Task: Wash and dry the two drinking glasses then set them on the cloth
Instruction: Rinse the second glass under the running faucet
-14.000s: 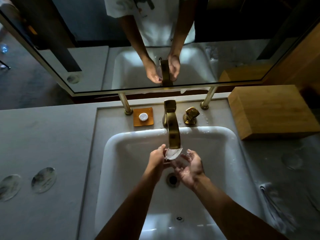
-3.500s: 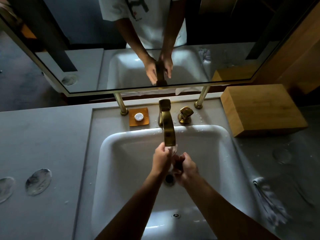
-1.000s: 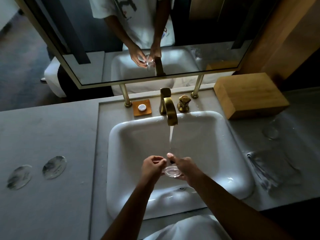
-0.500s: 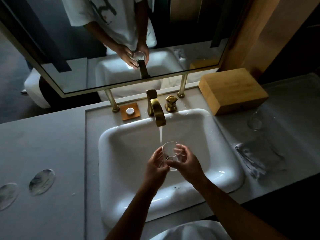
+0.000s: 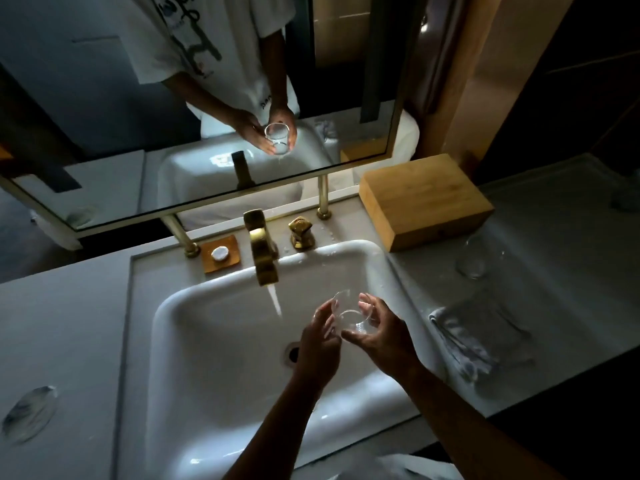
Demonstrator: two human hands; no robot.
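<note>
A clear drinking glass (image 5: 348, 315) is held over the right side of the white sink (image 5: 214, 368), to the right of the running water. My right hand (image 5: 379, 332) grips it from the right and below. My left hand (image 5: 320, 341) touches its left side with curled fingers. A second clear glass (image 5: 472, 258) stands on the counter at the right, beyond the grey cloth (image 5: 474, 336) that lies folded beside the sink.
The brass tap (image 5: 263, 251) runs water into the basin; its brass handle (image 5: 302, 232) is beside it. A soap dish (image 5: 221, 254) sits left of the tap. A wooden box (image 5: 424, 200) stands behind the second glass. The mirror (image 5: 194, 98) hangs above.
Both hands carried the glass to the right, out of the water stream. The camera swung right, showing more of the counter with the cloth and second glass.
</note>
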